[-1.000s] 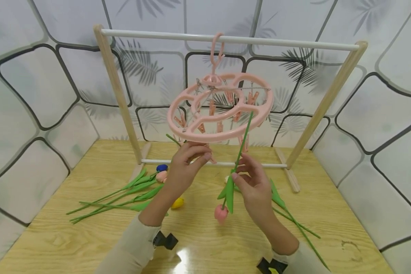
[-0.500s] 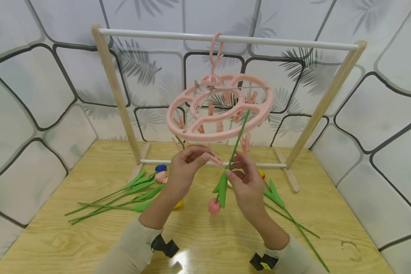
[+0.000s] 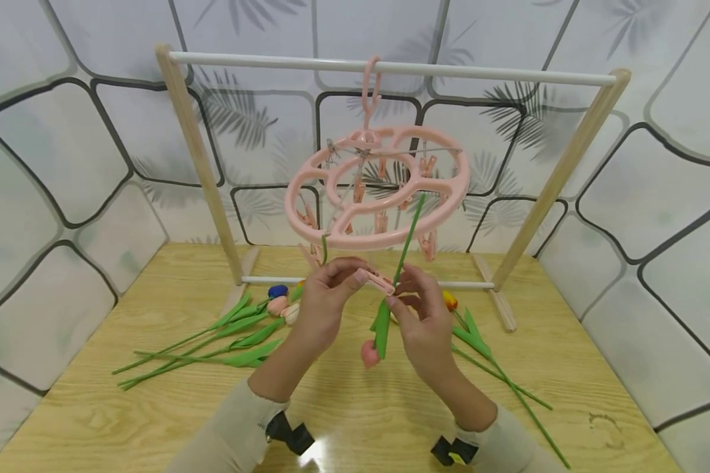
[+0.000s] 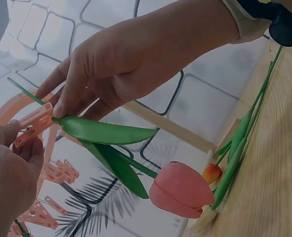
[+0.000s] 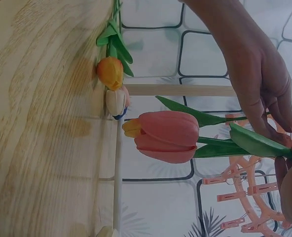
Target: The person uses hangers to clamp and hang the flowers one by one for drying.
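My left hand (image 3: 331, 299) pinches a pink clothespin (image 3: 380, 282) below the front rim of the round pink hanger (image 3: 367, 240). My right hand (image 3: 423, 318) grips the green stem of a pink tulip (image 4: 180, 190), which hangs head down with its stem end pointing up to the hanger. The clothespin's jaws are right at the stem, just above the leaves, seen close up in the left wrist view. Beside the left hand, another green stem (image 3: 324, 248) hangs at a clip. A yellow bloom (image 5: 131, 127) peeks out behind the pink one in the right wrist view.
The hanger hooks over a white rod (image 3: 485, 73) on a wooden frame (image 3: 192, 144). Several clothespins (image 3: 428, 244) dangle from it. Several tulips (image 3: 236, 328) lie at left on the wooden table (image 3: 331, 420); more tulips (image 3: 473, 338) lie at right. Patterned walls stand around.
My right hand has carried the tulip left toward my left hand. The clothespin in my left hand has shifted right and now meets the stem. The hanger has tilted slightly.
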Available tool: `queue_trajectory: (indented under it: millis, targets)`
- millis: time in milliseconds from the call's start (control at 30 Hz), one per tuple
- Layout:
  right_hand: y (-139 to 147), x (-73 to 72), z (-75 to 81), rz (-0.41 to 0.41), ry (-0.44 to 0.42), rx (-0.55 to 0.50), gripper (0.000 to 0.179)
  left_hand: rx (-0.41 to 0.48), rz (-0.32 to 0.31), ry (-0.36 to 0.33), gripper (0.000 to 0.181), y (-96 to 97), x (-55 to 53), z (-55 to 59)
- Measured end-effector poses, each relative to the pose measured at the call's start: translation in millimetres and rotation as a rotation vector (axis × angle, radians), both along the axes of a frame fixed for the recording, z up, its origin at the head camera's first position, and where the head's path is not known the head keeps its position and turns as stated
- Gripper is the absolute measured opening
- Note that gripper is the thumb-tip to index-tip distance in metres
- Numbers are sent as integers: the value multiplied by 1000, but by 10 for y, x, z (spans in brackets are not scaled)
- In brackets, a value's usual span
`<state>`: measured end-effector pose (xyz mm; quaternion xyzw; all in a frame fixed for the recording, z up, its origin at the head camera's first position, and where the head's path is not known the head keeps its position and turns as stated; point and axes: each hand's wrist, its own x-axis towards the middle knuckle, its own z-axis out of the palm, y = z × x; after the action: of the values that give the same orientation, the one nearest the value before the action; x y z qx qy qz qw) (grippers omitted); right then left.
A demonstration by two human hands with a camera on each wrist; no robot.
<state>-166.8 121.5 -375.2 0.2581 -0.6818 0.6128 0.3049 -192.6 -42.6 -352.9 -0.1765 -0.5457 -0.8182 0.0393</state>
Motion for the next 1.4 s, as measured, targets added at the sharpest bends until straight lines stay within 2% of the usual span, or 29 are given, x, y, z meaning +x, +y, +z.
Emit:
queue_trajectory:
  millis: [233,533,767,867,1133,1400]
  targets:
    - [-5,1,-8,-28,35,31,54,18,-5,-20,15,18,6,-18]
    - [-17,-1,-4,-57,63,40,55,65,-31,9,22,39,18,-30]
    - [-33,18,-2,-71,46,13,56,27,2,-36,13,59,36,-34]
    - [-44,27,-4,-72,39,0,57,30,1,-31,14,65,45,-37]
    - [-69,24,-24,-74,35,-27,59,100,-71,19,17,79,51,-75]
    - [-38,16,-43,-66,39,-13,56,93,-91,29,13,78,48,-85]
